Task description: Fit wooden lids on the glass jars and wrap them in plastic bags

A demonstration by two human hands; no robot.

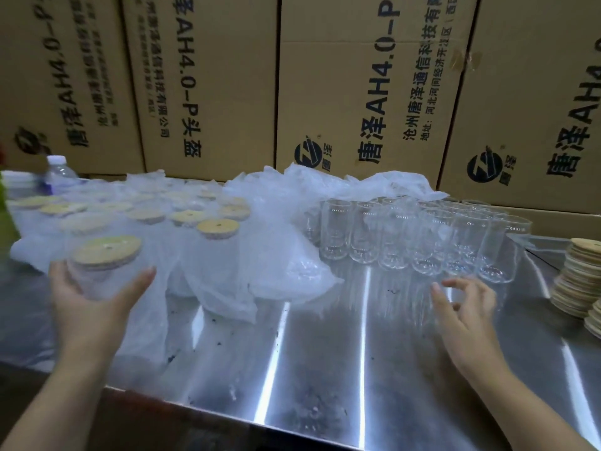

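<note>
Gripping a lidded jar in my left hand, right hand loosely curled, empty, beside bare jars.

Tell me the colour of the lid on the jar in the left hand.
The lid is pale tan wood; head view.

— We see the left hand gripping a lidded jar above the steel table.
— And we've the right hand hovering near the bare jars, fingers loosely curled.
</note>
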